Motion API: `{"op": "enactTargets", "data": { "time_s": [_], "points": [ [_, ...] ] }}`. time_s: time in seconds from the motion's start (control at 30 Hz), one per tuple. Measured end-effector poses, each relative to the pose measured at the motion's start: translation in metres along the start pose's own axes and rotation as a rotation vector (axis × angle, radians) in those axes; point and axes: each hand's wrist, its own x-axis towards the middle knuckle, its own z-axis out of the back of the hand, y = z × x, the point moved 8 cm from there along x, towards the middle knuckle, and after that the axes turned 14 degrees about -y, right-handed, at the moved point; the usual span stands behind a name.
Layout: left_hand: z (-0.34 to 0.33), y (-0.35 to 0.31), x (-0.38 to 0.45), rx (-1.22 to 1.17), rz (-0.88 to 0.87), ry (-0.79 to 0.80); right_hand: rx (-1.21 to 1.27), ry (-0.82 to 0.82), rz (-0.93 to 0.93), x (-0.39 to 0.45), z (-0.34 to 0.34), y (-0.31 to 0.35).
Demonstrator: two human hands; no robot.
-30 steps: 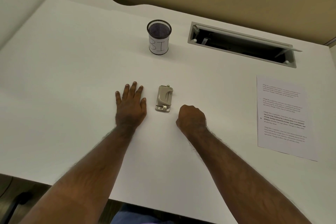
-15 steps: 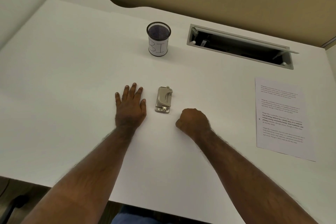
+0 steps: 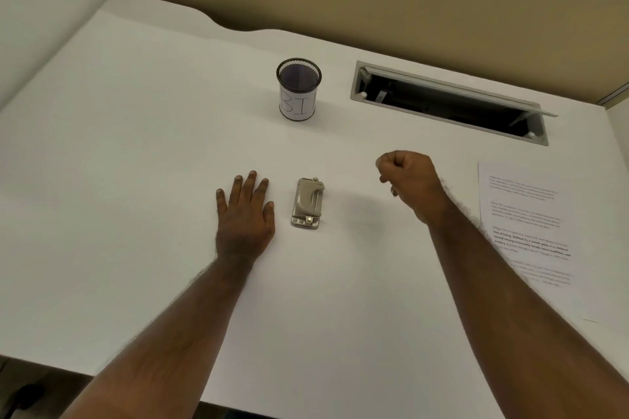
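A small beige hole punch (image 3: 307,203) lies on the white desk (image 3: 136,180) between my two hands. My left hand (image 3: 245,214) rests flat on the desk just left of the punch, fingers straight, not touching it. My right hand (image 3: 410,180) is raised to the right of the punch and curled into a fist; nothing shows inside it. A printed sheet of paper (image 3: 531,235) lies at the right, partly under my right forearm.
A black mesh cup (image 3: 299,88) with a white label stands at the back centre. To its right an open cable slot (image 3: 449,104) is set into the desk. A tan partition wall runs behind the desk.
My right hand has lifted off the desk and moved up and to the right, away from the punch, still curled. My left hand and the punch have stayed put.
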Motion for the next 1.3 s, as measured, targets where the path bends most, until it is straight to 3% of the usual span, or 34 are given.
{"op": "enactTargets", "data": {
  "time_s": [0.17, 0.43, 0.63, 1.17, 1.3],
  "points": [
    [-0.001, 0.0, 0.0, 0.004, 0.004, 0.009, -0.064, -0.01, 0.171, 0.048, -0.03, 0.067],
    [0.003, -0.002, 0.002, 0.013, 0.005, 0.02, -0.256, -0.02, 0.294, 0.122, -0.105, 0.135],
    [0.004, -0.002, 0.004, 0.014, 0.013, 0.038, -0.469, -0.001, 0.374, 0.14, -0.142, 0.149],
    [0.001, -0.001, 0.003, -0.002, -0.003, -0.014, -0.513, 0.058, 0.341, 0.155, -0.161, 0.15],
    [0.0, 0.0, 0.002, 0.005, -0.009, -0.014, -0.496, 0.009, 0.398, 0.155, -0.156, 0.157]
  ]
}}
